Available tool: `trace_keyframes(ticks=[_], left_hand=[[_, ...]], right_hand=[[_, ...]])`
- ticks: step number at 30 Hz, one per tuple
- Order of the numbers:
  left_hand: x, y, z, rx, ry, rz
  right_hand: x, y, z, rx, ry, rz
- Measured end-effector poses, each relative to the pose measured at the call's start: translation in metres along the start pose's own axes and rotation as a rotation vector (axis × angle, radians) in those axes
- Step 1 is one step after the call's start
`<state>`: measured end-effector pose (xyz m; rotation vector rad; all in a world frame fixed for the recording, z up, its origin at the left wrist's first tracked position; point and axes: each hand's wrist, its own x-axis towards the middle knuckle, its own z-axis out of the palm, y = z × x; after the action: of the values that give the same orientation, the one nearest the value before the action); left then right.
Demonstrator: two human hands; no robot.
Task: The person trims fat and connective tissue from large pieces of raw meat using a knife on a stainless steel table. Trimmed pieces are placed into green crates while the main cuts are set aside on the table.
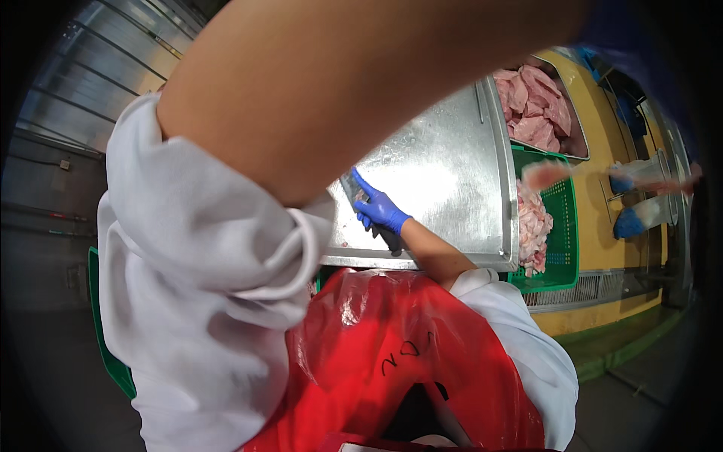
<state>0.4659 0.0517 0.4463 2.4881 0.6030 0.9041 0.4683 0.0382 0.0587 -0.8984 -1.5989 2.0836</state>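
My left arm crosses the top of the view; my left hand (633,53) is a dark blurred blue glove at the upper right, its fingers unclear. My right hand (380,211), also blue-gloved, is closed around a knife (351,187) on the metal work tray (444,166), index finger along the blade, which is partly hidden by my left arm. A blurred pink piece of meat (546,175) appears in the air over a green crate (561,233) of pale, small meat pieces (535,233).
A metal bin (580,135) of large pink meat slices (538,105) stands behind the crate, on a yellow surface (602,264). Another green crate (102,316) is at the left, below metal railings (90,68). Blue-and-white objects (636,218) lie at the right.
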Motion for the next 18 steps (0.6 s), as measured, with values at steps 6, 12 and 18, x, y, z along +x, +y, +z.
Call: trace_keyframes(ticks=[6, 12, 18], left_hand=[[-0.102, -0.172, -0.024, 0.080, 0.012, -0.260], [-0.443, -0.200, 0.043, 0.530, -0.178, -1.539], [-0.494, -0.219, 0.062, 0.421, 0.016, -1.391]], right_hand=[[0.030, 0.010, -0.065, -0.188, 0.287, -0.027], [0.175, -0.052, -0.069, -0.398, 0.098, 0.081], [0.213, -0.064, -0.076, -0.522, -0.102, 0.212]])
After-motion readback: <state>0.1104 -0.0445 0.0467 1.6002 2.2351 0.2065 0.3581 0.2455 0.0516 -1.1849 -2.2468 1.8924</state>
